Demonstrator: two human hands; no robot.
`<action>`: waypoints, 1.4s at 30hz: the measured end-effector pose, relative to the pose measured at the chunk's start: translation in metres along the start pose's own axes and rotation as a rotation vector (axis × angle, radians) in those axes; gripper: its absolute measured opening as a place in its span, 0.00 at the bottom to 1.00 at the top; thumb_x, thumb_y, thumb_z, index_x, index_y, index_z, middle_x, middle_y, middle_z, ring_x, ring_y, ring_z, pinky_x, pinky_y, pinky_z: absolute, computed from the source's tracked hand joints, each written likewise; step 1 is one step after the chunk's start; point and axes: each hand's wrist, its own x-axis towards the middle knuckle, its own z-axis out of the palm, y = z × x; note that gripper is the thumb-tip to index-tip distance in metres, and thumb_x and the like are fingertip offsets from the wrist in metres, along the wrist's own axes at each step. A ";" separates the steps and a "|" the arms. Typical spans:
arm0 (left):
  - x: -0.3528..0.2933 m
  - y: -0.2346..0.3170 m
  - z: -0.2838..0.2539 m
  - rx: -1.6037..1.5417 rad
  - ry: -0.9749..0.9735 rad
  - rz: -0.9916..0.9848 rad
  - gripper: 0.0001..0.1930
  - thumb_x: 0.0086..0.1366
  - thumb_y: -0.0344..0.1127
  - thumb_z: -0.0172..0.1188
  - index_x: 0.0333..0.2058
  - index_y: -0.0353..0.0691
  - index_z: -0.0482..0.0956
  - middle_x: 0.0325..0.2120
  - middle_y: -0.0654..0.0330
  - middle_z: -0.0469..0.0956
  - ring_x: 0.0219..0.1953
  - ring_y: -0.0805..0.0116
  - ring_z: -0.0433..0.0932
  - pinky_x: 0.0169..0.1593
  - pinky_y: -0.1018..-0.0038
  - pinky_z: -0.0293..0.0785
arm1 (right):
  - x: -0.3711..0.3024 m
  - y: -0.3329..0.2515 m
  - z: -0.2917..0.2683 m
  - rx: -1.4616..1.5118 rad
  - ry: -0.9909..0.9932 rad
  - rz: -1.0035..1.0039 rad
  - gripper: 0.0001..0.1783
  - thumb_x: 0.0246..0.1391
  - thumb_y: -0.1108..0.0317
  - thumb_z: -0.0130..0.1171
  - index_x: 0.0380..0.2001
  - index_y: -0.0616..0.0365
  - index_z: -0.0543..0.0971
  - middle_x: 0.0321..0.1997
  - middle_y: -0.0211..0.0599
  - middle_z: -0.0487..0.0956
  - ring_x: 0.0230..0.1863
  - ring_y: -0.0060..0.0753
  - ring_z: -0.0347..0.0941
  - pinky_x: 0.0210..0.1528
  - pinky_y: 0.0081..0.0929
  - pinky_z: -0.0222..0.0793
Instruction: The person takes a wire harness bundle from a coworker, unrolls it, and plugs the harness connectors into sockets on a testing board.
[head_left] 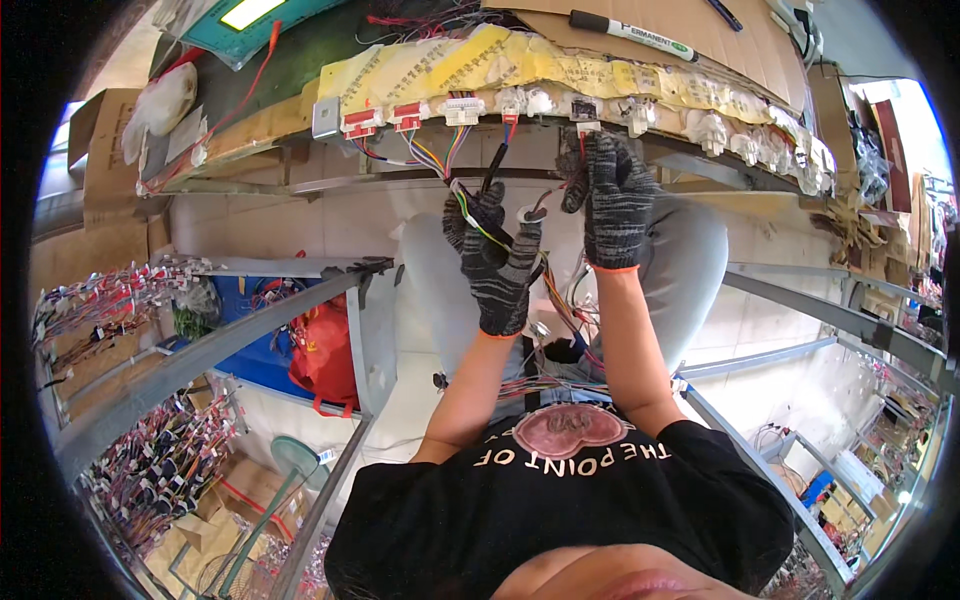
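Both my hands wear dark grey knit gloves. My left hand (pixel 497 262) is closed around a bundle of coloured wires (pixel 470 215) that runs up to a white connector (pixel 461 110) on the board edge. My right hand (pixel 612 195) reaches up to the board edge just under a row of white connectors (pixel 585 108), its fingers curled on thin wires there. More coloured wires (pixel 565 310) hang down between my forearms to my lap.
The assembly board (pixel 520 60) is covered with yellow paper strips and lined with red and white connectors. A black marker (pixel 632 33) lies on cardboard above. Metal frame bars (pixel 200 350) run left and right. Wire harness bundles (pixel 150 470) hang at lower left, beside a red bag (pixel 325 350).
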 end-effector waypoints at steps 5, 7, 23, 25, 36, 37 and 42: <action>0.012 -0.005 0.007 -0.033 0.223 0.103 0.27 0.55 0.28 0.55 0.53 0.36 0.57 0.47 0.57 0.67 0.44 0.70 0.68 0.44 0.75 0.67 | -0.001 -0.006 0.008 0.060 -0.009 0.022 0.12 0.55 0.66 0.46 0.26 0.63 0.74 0.19 0.29 0.73 0.16 0.15 0.63 0.19 0.19 0.59; 0.027 0.010 0.002 -0.065 0.033 -0.096 0.22 0.55 0.29 0.55 0.50 0.35 0.62 0.43 0.58 0.70 0.42 0.70 0.70 0.44 0.75 0.67 | 0.001 -0.002 0.008 0.140 -0.030 0.083 0.12 0.55 0.66 0.46 0.26 0.62 0.74 0.19 0.29 0.73 0.16 0.15 0.63 0.19 0.19 0.59; 0.091 0.004 0.035 -0.345 0.005 -0.259 0.08 0.54 0.28 0.55 0.34 0.35 0.75 0.30 0.61 0.75 0.30 0.69 0.75 0.36 0.74 0.73 | 0.023 0.025 -0.119 -0.620 -0.140 -0.354 0.11 0.53 0.67 0.49 0.37 0.61 0.74 0.25 0.34 0.76 0.19 0.19 0.68 0.23 0.19 0.66; 0.080 0.013 0.039 -0.333 0.053 -0.175 0.09 0.55 0.32 0.55 0.35 0.37 0.75 0.31 0.63 0.75 0.32 0.71 0.73 0.36 0.75 0.71 | 0.006 0.002 -0.164 -0.300 0.009 0.093 0.12 0.55 0.65 0.47 0.37 0.62 0.74 0.30 0.36 0.78 0.22 0.22 0.71 0.28 0.18 0.68; -0.033 -0.144 -0.060 0.587 -0.189 0.389 0.20 0.60 0.38 0.45 0.52 0.42 0.61 0.50 0.56 0.63 0.50 0.62 0.64 0.56 0.70 0.55 | -0.182 0.073 -0.317 -0.935 -0.366 0.423 0.19 0.45 0.52 0.55 0.37 0.50 0.75 0.32 0.41 0.76 0.34 0.39 0.71 0.37 0.34 0.67; -0.066 -0.195 -0.105 0.667 -0.198 -0.030 0.23 0.60 0.39 0.47 0.54 0.44 0.58 0.51 0.59 0.62 0.51 0.65 0.62 0.56 0.72 0.53 | -0.180 0.070 -0.292 -0.832 -0.343 0.486 0.19 0.43 0.53 0.59 0.35 0.54 0.75 0.29 0.41 0.75 0.31 0.38 0.71 0.35 0.31 0.67; -0.124 -0.028 0.011 0.682 -1.173 0.674 0.29 0.48 0.52 0.57 0.42 0.33 0.69 0.34 0.48 0.72 0.39 0.52 0.70 0.49 0.60 0.61 | -0.160 0.058 -0.259 -0.497 -0.013 0.151 0.15 0.36 0.67 0.66 0.29 0.58 0.74 0.27 0.32 0.74 0.29 0.23 0.69 0.32 0.24 0.67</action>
